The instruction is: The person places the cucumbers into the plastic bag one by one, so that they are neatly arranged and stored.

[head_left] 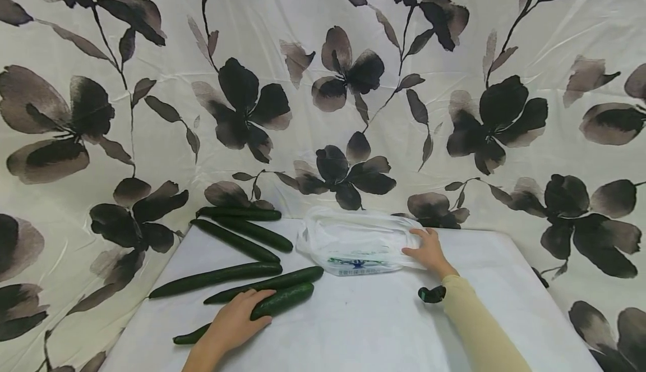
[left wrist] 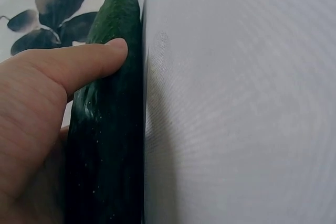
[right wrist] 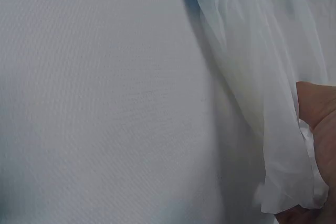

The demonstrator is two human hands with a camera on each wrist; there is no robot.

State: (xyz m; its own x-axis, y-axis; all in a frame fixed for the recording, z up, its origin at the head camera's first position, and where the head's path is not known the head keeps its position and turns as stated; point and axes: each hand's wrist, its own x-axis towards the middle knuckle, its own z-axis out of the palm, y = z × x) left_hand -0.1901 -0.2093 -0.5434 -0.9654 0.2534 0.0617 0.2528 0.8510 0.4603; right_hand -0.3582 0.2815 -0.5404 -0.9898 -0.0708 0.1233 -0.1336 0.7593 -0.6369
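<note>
My left hand [head_left: 234, 321] grips a dark green cucumber [head_left: 286, 300] lying at the front left of the table. In the left wrist view the thumb lies across that cucumber [left wrist: 107, 119] near its rounded end; the other fingers are mostly hidden behind it. At the back of the table lies a thin white plastic bag [head_left: 353, 243] with blue and green print. My right hand [head_left: 431, 253] holds the bag by its right end. The right wrist view shows the bag's thin folds [right wrist: 262, 77] against the thumb and palm [right wrist: 320, 129].
Just beyond the held cucumber lies another cucumber [head_left: 264, 284], and a further one [head_left: 217, 279] behind that. Several more, among them one cucumber [head_left: 237, 240], lie at the back left. A white cloth covers the table [head_left: 363, 327]. Behind it hangs a flower-printed curtain [head_left: 303, 114].
</note>
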